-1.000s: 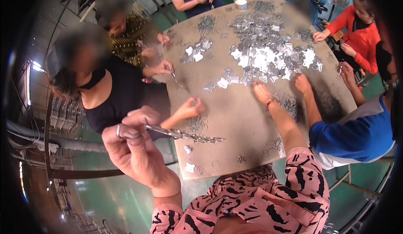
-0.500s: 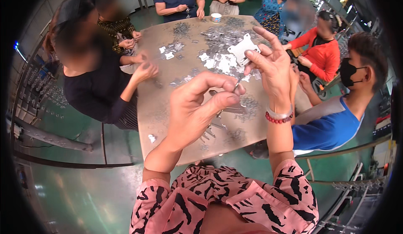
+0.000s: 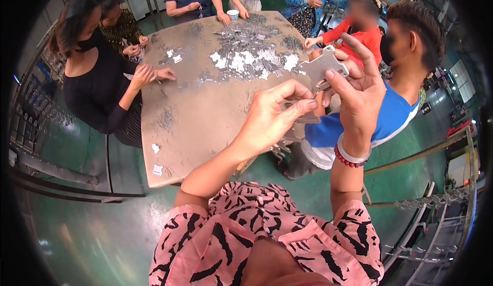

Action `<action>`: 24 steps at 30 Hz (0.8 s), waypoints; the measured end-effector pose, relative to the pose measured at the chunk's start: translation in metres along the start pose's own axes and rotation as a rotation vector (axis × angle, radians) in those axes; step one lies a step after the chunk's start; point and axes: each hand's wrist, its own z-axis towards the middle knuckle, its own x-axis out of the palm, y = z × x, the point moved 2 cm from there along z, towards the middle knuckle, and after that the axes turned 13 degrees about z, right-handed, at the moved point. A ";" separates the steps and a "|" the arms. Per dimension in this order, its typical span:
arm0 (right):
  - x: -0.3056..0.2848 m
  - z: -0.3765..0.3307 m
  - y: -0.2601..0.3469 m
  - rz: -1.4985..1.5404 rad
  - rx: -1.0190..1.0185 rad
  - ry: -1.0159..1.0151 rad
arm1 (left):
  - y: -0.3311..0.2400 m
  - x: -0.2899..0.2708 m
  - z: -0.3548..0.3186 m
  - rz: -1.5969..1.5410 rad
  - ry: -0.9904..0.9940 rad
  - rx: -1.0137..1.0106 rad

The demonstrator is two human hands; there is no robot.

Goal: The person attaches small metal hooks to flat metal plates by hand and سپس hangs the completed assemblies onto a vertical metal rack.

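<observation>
My right hand (image 3: 357,91), with a clear bangle and red beads at the wrist, pinches a flat silver metal plate (image 3: 328,66) between thumb and fingers. The plate is tilted, with lugs at its corners and a cut-out edge. Just left of it, my left hand (image 3: 275,112) is closed in a pinch on a small thin metal piece (image 3: 317,96), mostly hidden by the fingertips. This piece is close against the plate's lower edge; whether they touch I cannot tell. Below the left fingertips shows a grey metal strip (image 3: 309,118), partly covered by the hand.
A brown table (image 3: 205,127) carries a heap of silver plates (image 3: 246,55), small loose parts (image 3: 165,119) and a white tub (image 3: 233,15). Several people work around it; one in blue and white (image 3: 380,116) sits close on my right. Metal racks (image 3: 436,204) stand at the right.
The view has turned right, so the table lies further left. My hands have come closer together, and the plate has tilted and dropped toward my left fingertips. Both hands keep their pinch.
</observation>
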 end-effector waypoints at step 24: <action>-0.085 -0.158 -0.069 -0.176 0.431 -0.015 | 0.382 -0.277 -0.230 1.299 -0.673 -1.157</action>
